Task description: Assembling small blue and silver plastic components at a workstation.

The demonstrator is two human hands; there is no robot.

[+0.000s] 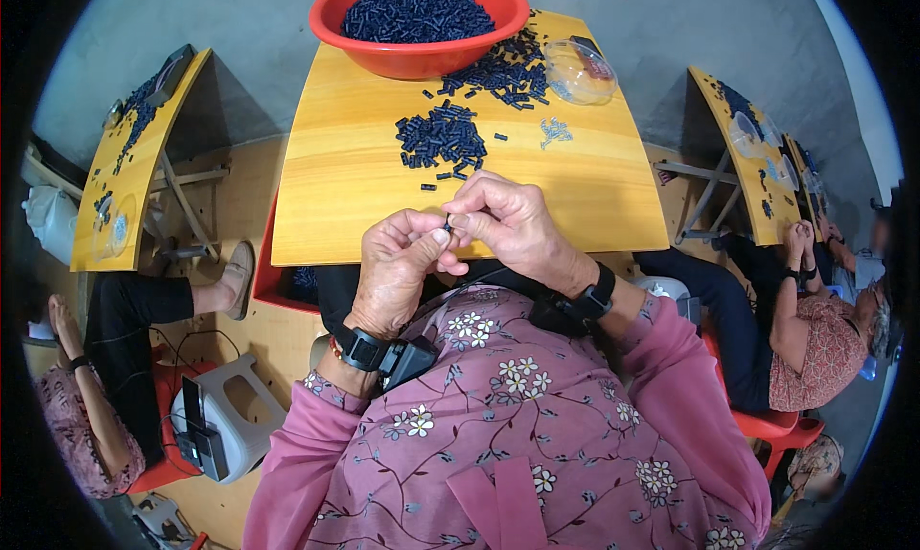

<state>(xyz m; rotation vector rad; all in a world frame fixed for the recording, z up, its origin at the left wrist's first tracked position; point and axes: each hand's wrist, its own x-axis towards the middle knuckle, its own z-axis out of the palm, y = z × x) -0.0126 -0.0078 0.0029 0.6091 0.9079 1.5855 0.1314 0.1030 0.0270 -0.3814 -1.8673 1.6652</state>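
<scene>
My left hand (407, 255) and my right hand (508, 221) meet over the near edge of the yellow table. Between thumb and finger, my left hand pinches a small dark blue plastic piece (448, 224). The right hand's fingertips are pressed together at its upper end; whatever they grip is too small to make out. Just beyond the hands lies a loose pile of short dark blue plastic pieces (443, 136). To the right of that pile is a small heap of shiny clear or silvery bits (555, 132).
A red basin (513, 34) full of dark pieces stands at the table's far edge, with more spilled beside it. A clear plastic tub (579, 75) sits at far right. Under the table's left side is a red container (278, 286). People sit at tables on both sides.
</scene>
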